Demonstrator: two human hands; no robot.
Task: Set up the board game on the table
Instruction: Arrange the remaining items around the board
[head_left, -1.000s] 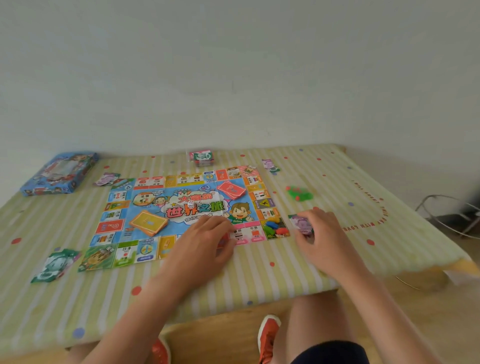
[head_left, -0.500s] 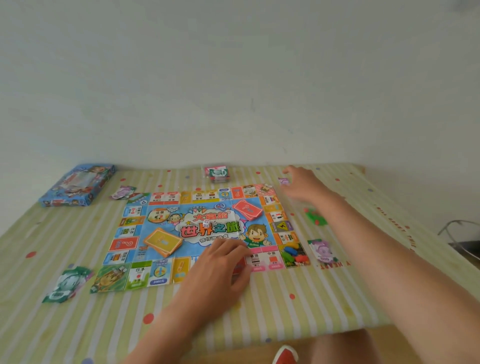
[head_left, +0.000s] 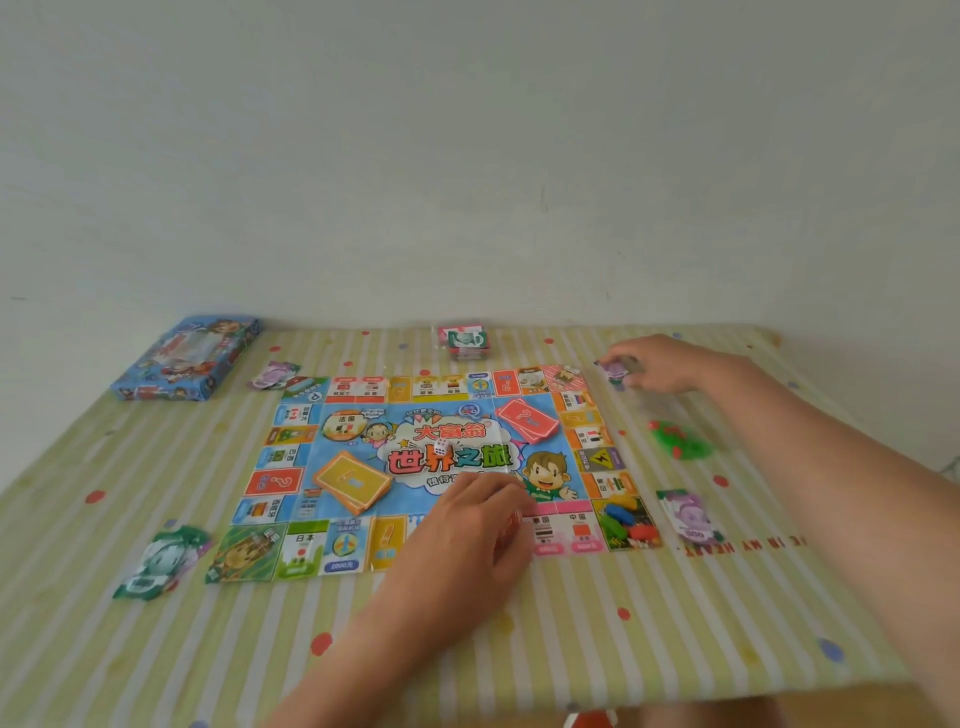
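Observation:
The colourful game board (head_left: 447, 467) lies flat mid-table. On it sit an orange card deck (head_left: 353, 480), a red card deck (head_left: 527, 421), a white die (head_left: 441, 446) and several coloured tokens (head_left: 623, 519) on the near right corner square. My left hand (head_left: 467, 530) rests on the board's near edge, fingers curled over a thin reddish stack of notes (head_left: 509, 527). My right hand (head_left: 665, 364) reaches past the board's far right corner, fingertips pinched on a small purple pile of notes (head_left: 615, 370).
The blue game box (head_left: 187, 361) lies far left, and a wrapped stack of notes (head_left: 462, 343) sits behind the board. Note piles lie far left (head_left: 272, 374), near left (head_left: 161, 561) and near right (head_left: 688, 517). Green and red pieces (head_left: 680, 441) sit right of the board.
My right hand left a purple pile by the board's near right corner and moved out to the far right corner, onto another purple pile. My left hand stayed on the board.

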